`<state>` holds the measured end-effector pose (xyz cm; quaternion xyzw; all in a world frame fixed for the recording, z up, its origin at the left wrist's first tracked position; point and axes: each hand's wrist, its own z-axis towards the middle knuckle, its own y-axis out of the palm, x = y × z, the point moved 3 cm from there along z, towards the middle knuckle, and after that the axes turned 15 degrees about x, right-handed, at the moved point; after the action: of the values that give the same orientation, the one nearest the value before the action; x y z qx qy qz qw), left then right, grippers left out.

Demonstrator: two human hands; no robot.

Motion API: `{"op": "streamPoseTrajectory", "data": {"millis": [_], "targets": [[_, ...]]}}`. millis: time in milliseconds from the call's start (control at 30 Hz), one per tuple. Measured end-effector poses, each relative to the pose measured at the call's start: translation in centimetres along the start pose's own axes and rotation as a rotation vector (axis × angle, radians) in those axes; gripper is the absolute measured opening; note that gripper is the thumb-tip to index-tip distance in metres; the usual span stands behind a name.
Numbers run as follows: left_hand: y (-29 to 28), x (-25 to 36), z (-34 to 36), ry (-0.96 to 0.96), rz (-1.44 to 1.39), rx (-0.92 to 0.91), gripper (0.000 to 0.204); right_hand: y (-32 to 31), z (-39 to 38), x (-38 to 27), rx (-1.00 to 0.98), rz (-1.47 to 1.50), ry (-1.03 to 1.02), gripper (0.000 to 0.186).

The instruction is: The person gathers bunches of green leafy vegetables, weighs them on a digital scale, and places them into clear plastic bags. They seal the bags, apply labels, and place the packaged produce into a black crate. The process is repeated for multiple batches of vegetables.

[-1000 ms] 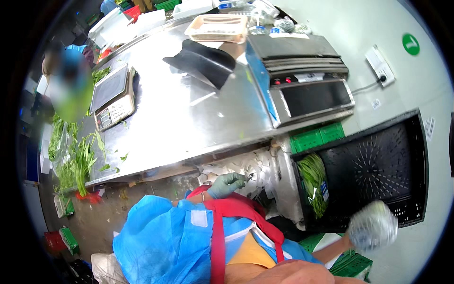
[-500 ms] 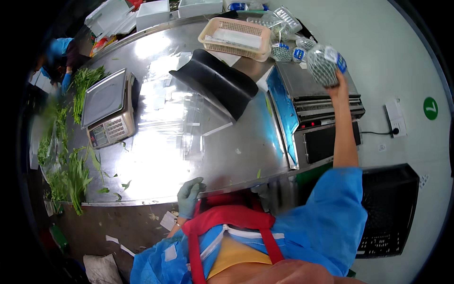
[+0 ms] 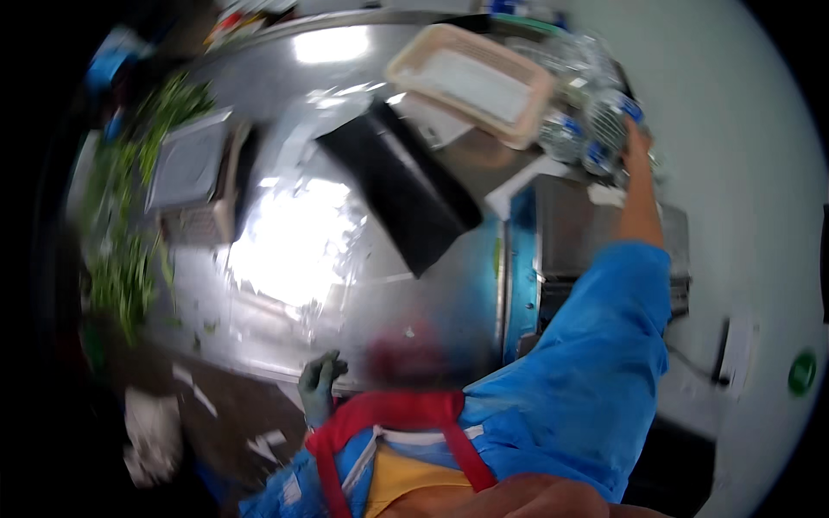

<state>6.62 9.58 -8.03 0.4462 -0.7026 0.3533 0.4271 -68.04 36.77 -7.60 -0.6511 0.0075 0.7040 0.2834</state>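
My right hand is stretched out to the far right corner, bare and blurred. Its fingers are closed on the near side of a rounded bundle with a grey-green mesh pattern and a blue label. Similar, smaller bundles lie beside it, among clear plastic packs. My left hand, in a pale green glove, hangs at the table's front edge. Its fingers are loosely bent and somewhat apart, and nothing shows in them.
On the steel table lie a curved black sheet and a cream plastic basket. A scale and leafy greens are at left. A metal machine stands under my right arm, beside the wall.
My right hand has moved away from me with the mesh-patterned bundle, lowering it among the other bundles. The view has shifted and blurred; my left hand stays by the table edge.
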Motion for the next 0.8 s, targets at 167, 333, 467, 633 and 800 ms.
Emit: {"op": "streamPoseTrajectory", "data": {"millis": [167,333,467,633,800], "targets": [[0.8,-1.4,0.2,-0.045,-0.054,-0.029,0.026,2.7,4.6,2.4,-0.039,-0.291,-0.294,0.072],[-0.2,-2.4,-0.7,0.168,0.143,-0.034,0.024,5.5,-3.0,-9.4,-0.471,0.112,-0.176,0.027],[-2.5,-1.4,0.6,0.232,0.282,-0.084,0.023,5.3,-15.1,-19.5,-0.743,0.126,-0.305,0.040],[-11.1,-1.6,7.5,0.310,0.234,0.227,0.026,7.2,-33.9,-25.2,-1.052,0.022,-0.554,0.032],[-31.1,-0.1,19.7,0.516,0.305,0.722,0.035,7.6,-51.3,-24.8,-1.623,-0.192,-0.480,0.031]]}}
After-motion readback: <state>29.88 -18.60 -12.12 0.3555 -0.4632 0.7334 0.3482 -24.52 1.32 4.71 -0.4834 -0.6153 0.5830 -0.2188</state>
